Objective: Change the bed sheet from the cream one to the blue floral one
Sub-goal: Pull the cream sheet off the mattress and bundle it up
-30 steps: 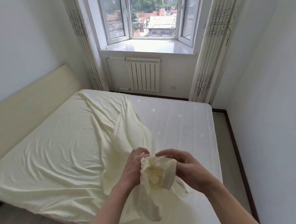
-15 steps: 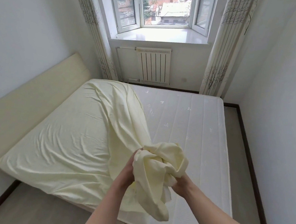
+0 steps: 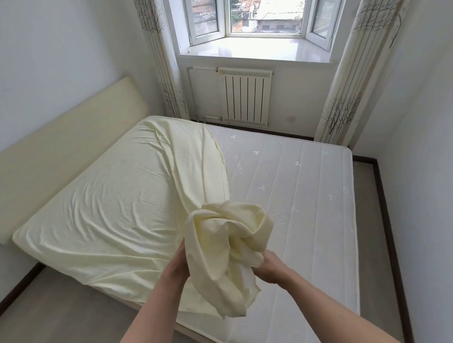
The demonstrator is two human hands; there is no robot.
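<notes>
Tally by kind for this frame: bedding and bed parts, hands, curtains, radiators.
Cream sheet: 1
Mattress: 1
Headboard: 1
Hands: 2, left hand and right hand
Curtains: 2, and
Radiator: 1
Total: 8

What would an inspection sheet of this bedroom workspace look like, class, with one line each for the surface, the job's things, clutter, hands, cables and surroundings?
Surface: mattress, white and quilted, bare on the right part.
Job's things: cream sheet covers the left part, pulled into a bunched wad above the near edge; blue floral sheet not in view.
Clutter: nothing seen.
Hands: left hand and right hand both grip the wad, their fingers partly hidden by cloth.
Cables: nothing seen.
Surroundings: cream headboard on the left wall, radiator under the window, tree-print curtains on either side, grey floor.
</notes>
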